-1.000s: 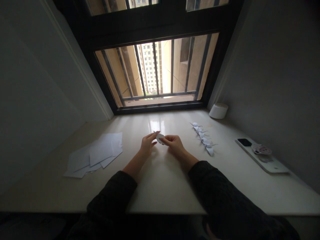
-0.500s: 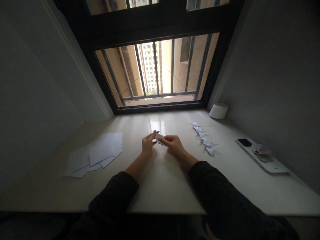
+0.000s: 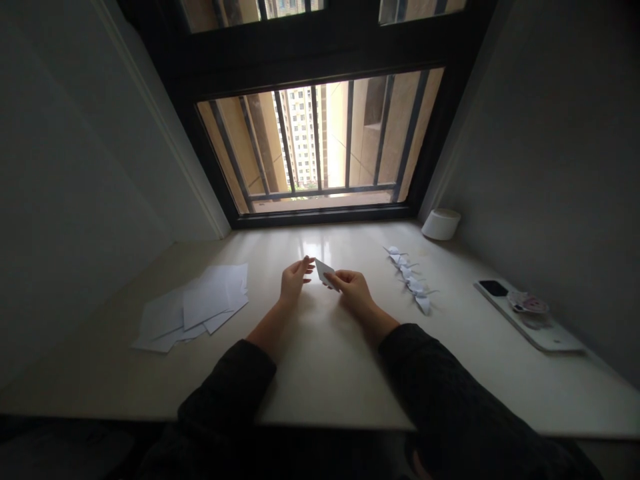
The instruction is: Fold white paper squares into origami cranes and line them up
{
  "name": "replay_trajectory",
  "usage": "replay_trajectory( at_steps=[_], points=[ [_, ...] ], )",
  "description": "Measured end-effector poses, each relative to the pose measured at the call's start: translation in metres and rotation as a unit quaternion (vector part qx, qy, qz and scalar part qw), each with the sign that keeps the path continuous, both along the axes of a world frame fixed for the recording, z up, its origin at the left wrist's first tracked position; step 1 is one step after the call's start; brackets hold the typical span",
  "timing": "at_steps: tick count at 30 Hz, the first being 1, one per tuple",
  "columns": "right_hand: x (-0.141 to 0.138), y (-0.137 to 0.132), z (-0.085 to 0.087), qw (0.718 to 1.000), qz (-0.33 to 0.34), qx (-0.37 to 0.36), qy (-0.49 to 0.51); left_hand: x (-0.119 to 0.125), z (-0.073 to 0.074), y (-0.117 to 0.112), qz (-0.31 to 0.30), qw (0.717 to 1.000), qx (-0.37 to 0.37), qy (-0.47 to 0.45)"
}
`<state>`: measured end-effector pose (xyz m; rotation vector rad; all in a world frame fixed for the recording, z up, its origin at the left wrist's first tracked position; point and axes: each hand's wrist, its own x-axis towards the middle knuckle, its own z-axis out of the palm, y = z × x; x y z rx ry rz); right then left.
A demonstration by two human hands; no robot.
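A small folded white paper piece (image 3: 324,272) is held just above the pale table (image 3: 320,373), near its middle. My right hand (image 3: 353,290) pinches the paper's right end between thumb and fingers. My left hand (image 3: 294,280) is beside the paper's left end with its fingers loosely spread; its fingertips are at the paper's edge and I cannot tell whether they touch it. Both forearms are in dark sleeves.
A loose pile of white paper sheets (image 3: 195,308) lies to the left. A row of several folded paper figures (image 3: 411,280) lies to the right. A white round container (image 3: 441,224) stands at the back right, a tablet (image 3: 529,319) with a round object lies far right. A barred window (image 3: 320,140) is behind.
My left hand has let go of the paper and its fingers have opened. The right hand has turned the paper piece so that a flat face shows.
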<state>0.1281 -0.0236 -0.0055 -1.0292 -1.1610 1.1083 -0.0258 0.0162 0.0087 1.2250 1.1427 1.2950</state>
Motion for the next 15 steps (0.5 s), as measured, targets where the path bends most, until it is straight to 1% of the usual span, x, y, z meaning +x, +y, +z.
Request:
replay_trajectory(
  at_steps=[2, 4, 6, 8, 11, 15],
  points=[
    [0.001, 0.001, 0.000, 1.000, -0.007, -0.003, 0.008, 0.007, -0.002, -0.006, -0.055, 0.997, 0.018, 0.055],
    [0.001, 0.002, 0.000, 1.000, -0.014, -0.005, 0.003, 0.011, -0.003, -0.009, -0.079, 0.993, 0.032, 0.084],
    [0.001, 0.002, -0.002, 1.000, -0.013, -0.005, -0.008, 0.012, -0.003, -0.012, -0.065, 0.993, 0.034, 0.088],
    [0.001, 0.003, -0.004, 1.000, -0.001, -0.002, -0.011, 0.012, -0.003, -0.013, -0.035, 0.996, 0.029, 0.080],
    [0.000, 0.005, -0.006, 1.000, 0.023, -0.005, 0.016, 0.012, -0.002, -0.013, 0.002, 0.998, 0.030, 0.062],
    [-0.001, 0.007, -0.004, 0.998, 0.028, -0.020, 0.045, 0.014, -0.001, -0.013, 0.041, 0.998, 0.029, 0.038]
  ],
)
